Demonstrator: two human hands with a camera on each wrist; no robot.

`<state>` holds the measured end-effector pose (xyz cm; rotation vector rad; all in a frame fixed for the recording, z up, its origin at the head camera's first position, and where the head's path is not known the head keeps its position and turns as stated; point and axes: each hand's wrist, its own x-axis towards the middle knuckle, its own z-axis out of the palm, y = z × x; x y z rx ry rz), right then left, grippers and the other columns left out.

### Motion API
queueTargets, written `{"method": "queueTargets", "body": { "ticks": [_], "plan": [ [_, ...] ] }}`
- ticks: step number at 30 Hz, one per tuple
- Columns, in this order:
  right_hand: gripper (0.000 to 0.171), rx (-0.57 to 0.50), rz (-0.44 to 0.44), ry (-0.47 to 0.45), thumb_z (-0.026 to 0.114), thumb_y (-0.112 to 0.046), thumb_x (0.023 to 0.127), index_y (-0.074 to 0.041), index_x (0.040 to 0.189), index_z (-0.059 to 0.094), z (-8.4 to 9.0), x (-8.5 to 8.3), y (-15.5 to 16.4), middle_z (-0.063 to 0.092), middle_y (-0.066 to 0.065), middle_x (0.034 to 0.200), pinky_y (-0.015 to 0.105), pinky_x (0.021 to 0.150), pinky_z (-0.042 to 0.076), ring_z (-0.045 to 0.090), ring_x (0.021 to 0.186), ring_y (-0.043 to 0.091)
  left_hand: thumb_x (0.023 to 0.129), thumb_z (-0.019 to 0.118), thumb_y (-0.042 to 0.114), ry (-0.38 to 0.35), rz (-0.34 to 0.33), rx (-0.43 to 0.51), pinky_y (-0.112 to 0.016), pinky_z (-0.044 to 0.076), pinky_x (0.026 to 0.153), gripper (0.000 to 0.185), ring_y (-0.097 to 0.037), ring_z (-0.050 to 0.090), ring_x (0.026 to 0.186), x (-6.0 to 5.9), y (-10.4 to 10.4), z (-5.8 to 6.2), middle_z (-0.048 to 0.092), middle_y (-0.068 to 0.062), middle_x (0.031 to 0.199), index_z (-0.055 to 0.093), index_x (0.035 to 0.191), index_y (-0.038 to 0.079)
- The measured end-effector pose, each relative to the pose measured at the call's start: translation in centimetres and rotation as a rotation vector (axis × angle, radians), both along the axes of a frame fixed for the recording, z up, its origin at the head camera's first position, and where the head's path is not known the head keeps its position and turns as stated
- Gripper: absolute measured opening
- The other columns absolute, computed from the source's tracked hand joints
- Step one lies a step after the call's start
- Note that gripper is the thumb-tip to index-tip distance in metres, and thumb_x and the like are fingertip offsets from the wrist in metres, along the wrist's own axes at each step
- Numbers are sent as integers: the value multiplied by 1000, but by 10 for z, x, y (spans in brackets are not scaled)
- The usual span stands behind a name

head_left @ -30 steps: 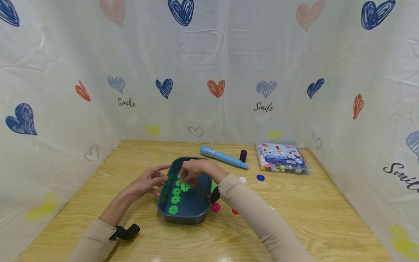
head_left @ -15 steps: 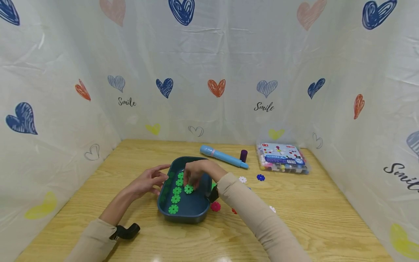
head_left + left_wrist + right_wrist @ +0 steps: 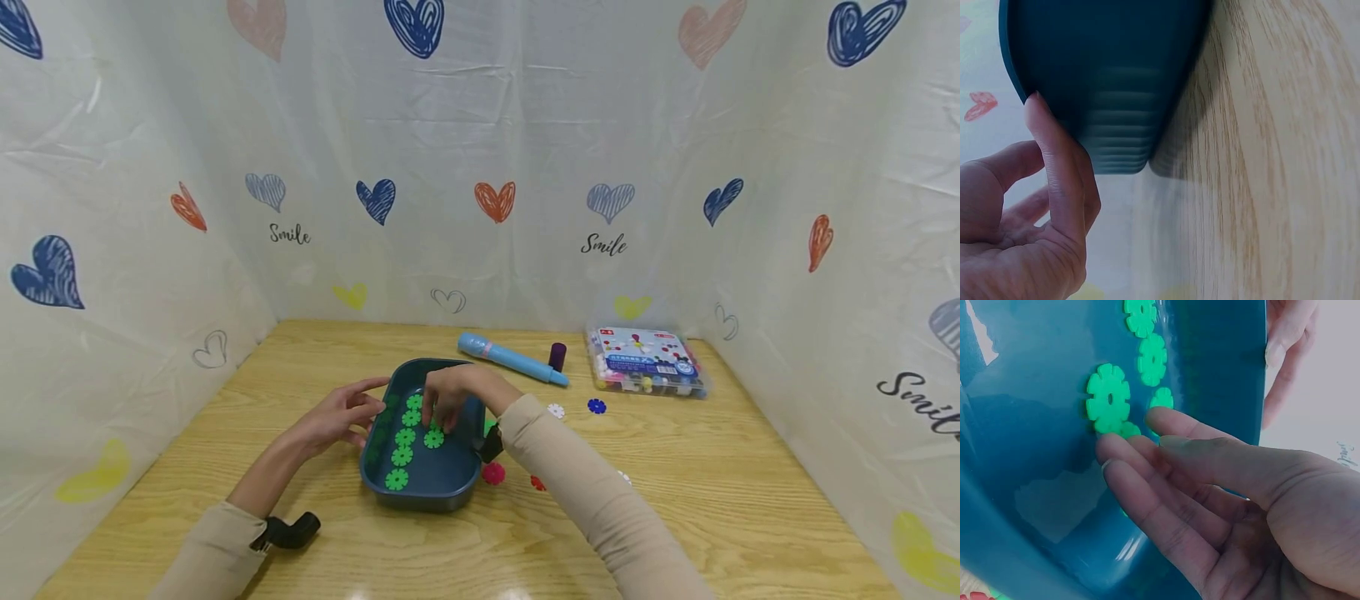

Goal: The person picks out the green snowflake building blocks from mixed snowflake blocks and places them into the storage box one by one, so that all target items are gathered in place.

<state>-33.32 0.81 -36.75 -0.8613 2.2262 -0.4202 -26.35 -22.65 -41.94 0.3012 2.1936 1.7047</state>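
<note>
In the head view my right hand point(image 3: 448, 393) reaches down into a dark blue tray point(image 3: 427, 502). Green notched discs point(image 3: 402, 456) lie flat along the tray's left side in a row. Beside that row, a single green disc point(image 3: 1108, 400) lies just beyond my right fingertips in the right wrist view. Those fingertips partly cover another green disc point(image 3: 1129, 429), and nothing shows pinched between thumb and fingers. My left hand point(image 3: 341, 419) rests against the tray's left wall; in the left wrist view a fingertip point(image 3: 1036, 103) touches the rim with the fingers fairly straight.
Right of the tray lie a pink disc point(image 3: 493, 473), a red disc point(image 3: 538, 482), a white disc point(image 3: 556, 411) and a blue disc point(image 3: 596, 406). Behind stand a light blue tube-like toy point(image 3: 510, 358), a dark purple cap point(image 3: 557, 357) and a clear parts box point(image 3: 647, 362).
My right hand has shifted slightly right inside the tray, and a green disc has moved right and down, away from the row. My left hand has stayed at the tray wall.
</note>
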Motion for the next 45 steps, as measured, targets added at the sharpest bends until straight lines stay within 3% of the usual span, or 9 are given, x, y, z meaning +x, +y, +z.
{"method": "queueTargets", "body": {
  "ticks": [7,11,15,20,23,31,39,45],
  "plan": [
    [25,-41,45,46,56,-3,97,-3,117,71,13,3,13,72,16,105,35,80,60,73,87,25,100,58,23,-3,0,-1,-27,58,59,64,-15,62,79,-1,1,-1,55,-19,117,28,155,12],
    [27,-97,83,120,52,-8,100,-1,122,67,27,5,30,70,21,114,30,75,60,73,88,26,100,58,23,-2,-7,6,-27,58,59,65,-15,63,80,-1,2,0,55,-22,118,27,155,10],
    [26,-110,106,224,53,-12,101,-6,121,68,40,8,50,73,16,109,26,70,59,73,83,21,100,58,22,4,0,9,-26,58,59,65,-15,63,80,1,2,1,56,-21,116,27,155,9],
    [25,-134,72,253,54,-15,101,-9,120,69,46,15,79,73,8,106,28,69,59,72,82,20,99,58,21,-2,12,3,-26,58,58,64,-16,62,80,2,2,1,55,-20,116,28,155,11],
    [23,-180,64,276,55,-15,100,-9,118,70,43,15,97,73,7,102,28,66,59,72,79,20,99,59,22,-2,20,-2,-27,58,58,64,-17,63,80,2,2,0,55,-23,118,29,154,11],
    [21,-320,-19,327,58,-18,99,-11,114,70,25,20,142,71,1,87,31,62,57,66,67,9,99,59,24,-3,17,-4,-26,57,57,66,-14,61,78,4,-1,-5,57,-15,111,28,155,12],
    [20,-407,-67,341,58,-14,99,-3,113,69,-6,14,172,71,17,93,24,64,54,68,76,33,99,59,25,4,21,-15,-25,57,56,65,-16,60,80,3,-2,-2,58,-17,112,28,155,12],
    [21,-388,-58,338,61,-10,96,2,112,68,-29,7,179,71,15,91,21,67,54,67,76,28,99,59,26,6,20,-18,-25,57,56,65,-16,61,81,2,-1,-1,56,-22,117,28,155,11]
  ]
}}
